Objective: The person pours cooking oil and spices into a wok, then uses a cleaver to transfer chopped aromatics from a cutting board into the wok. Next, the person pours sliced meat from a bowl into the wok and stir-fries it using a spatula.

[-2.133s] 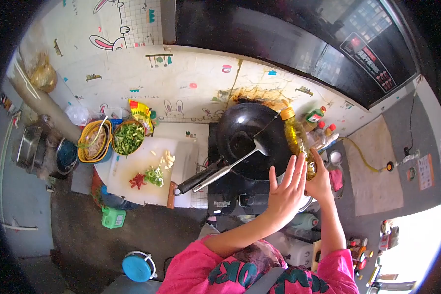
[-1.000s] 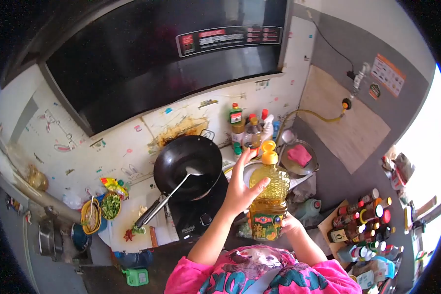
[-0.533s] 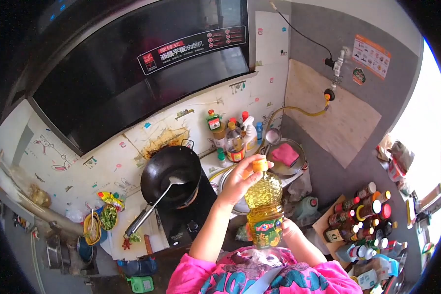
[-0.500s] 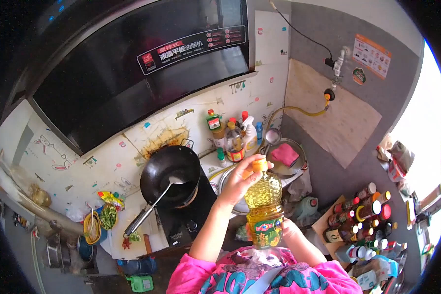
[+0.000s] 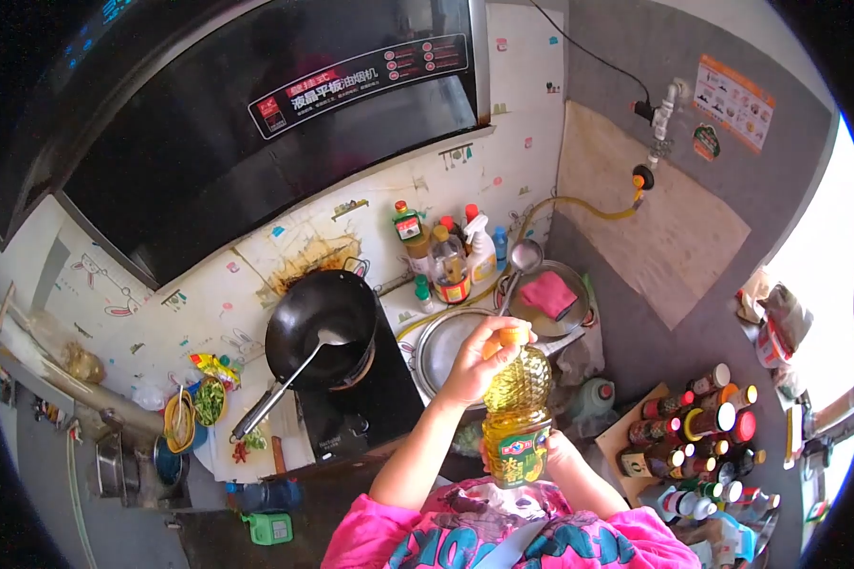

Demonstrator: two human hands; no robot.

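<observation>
A clear bottle of yellow cooking oil (image 5: 517, 394) with a green label stands roughly upright in front of my chest. My left hand (image 5: 473, 368) is closed around its orange-yellow cap (image 5: 514, 336), fingers behind and thumb in front. Lower down, my right hand (image 5: 562, 457) grips the bottle near the label, with most of its fingers hidden behind the bottle. Beyond the bottle to the left, a black wok (image 5: 318, 327) sits on the stove, and a long-handled spatula (image 5: 294, 377) rests in it.
A stack of seasoning bottles (image 5: 451, 266) stands against the tiled wall. To the right are a pot with a pink cloth (image 5: 547, 294) and a crowd of jars (image 5: 712, 417). A chopping board (image 5: 289, 431) and a bowl of chopped greens (image 5: 210, 402) lie left. The range hood (image 5: 285, 190) hangs above.
The view has shifted slightly. My left hand and the oil bottle appear a little further right and lower in it; both hands keep their hold, and the cap stays on the bottle.
</observation>
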